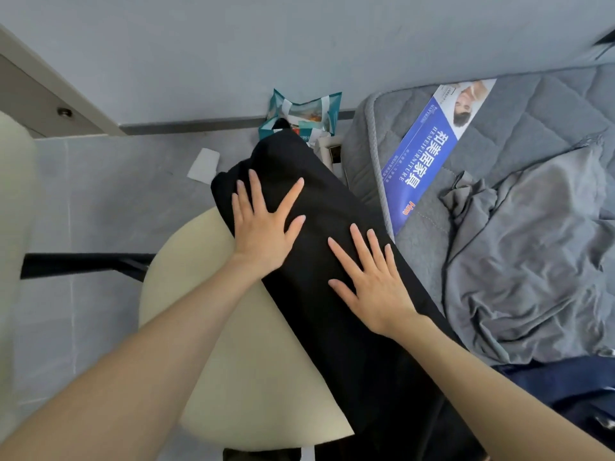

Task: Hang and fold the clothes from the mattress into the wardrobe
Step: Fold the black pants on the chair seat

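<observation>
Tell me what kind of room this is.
Probably a bedroom: a grey quilted mattress with a blue shop label on it, a crumpled grey sheet lying on top, and a black garment spread over a cream chair beside it.

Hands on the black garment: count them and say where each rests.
2. The left hand lies flat near the black garment's far end; the right hand lies flat toward the mattress. Neither is hidden.
</observation>
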`<action>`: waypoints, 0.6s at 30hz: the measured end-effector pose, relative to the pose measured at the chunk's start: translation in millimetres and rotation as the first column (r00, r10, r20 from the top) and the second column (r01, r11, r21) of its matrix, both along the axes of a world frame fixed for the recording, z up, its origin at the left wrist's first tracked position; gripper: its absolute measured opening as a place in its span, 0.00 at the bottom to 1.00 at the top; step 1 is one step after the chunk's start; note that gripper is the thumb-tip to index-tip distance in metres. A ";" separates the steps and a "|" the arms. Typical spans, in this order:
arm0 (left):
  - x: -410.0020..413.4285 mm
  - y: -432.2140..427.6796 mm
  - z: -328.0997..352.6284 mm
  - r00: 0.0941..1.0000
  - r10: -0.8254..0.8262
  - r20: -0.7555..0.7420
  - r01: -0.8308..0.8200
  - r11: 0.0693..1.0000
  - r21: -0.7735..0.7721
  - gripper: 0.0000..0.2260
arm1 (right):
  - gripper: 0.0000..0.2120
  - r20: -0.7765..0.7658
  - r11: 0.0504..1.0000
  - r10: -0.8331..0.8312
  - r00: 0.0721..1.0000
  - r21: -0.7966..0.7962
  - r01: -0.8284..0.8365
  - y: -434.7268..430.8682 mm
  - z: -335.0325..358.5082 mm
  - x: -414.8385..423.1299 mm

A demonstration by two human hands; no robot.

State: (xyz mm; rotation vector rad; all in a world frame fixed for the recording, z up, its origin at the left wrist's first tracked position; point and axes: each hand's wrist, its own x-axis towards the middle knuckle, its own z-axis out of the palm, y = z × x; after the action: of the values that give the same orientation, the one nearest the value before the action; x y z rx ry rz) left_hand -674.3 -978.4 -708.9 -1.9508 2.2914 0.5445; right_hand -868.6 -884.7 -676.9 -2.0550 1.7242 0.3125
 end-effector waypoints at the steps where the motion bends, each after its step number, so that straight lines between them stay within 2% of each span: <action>1: 1.7 -2.1 1.1 1.000 0.000 0.011 0.000 1.000 0.025 0.28 | 0.30 -0.011 1.000 0.027 1.000 -0.001 -0.027 3.6 -3.0 -5.6; 4: -4.4 1.4 9.7 0.998 0.010 0.056 -0.014 0.997 0.070 0.28 | 0.30 -0.042 0.998 0.049 0.998 0.032 -0.048 11.9 -4.2 -19.2; 7: -21.5 26.6 17.2 0.998 0.041 0.051 -0.044 0.998 0.053 0.30 | 0.31 -0.065 0.998 -0.001 0.998 0.058 0.004 26.6 2.3 -31.4; 13: -68.2 117.7 18.5 0.990 -0.142 0.011 0.140 0.984 0.114 0.28 | 0.31 -0.118 0.996 -0.052 0.992 0.069 0.061 99.5 11.1 -64.8; 18: -97.9 172.8 16.5 0.997 -0.068 -0.021 0.070 0.991 0.115 0.28 | 0.29 -0.098 0.993 -0.091 0.991 0.066 0.098 148.2 17.5 -91.7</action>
State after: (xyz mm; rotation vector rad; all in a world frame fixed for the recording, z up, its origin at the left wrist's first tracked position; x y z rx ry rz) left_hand -772.2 -805.7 -692.4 -1.8139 2.2725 0.6733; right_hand -960.4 -736.5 -659.5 -1.9296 1.8336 0.4411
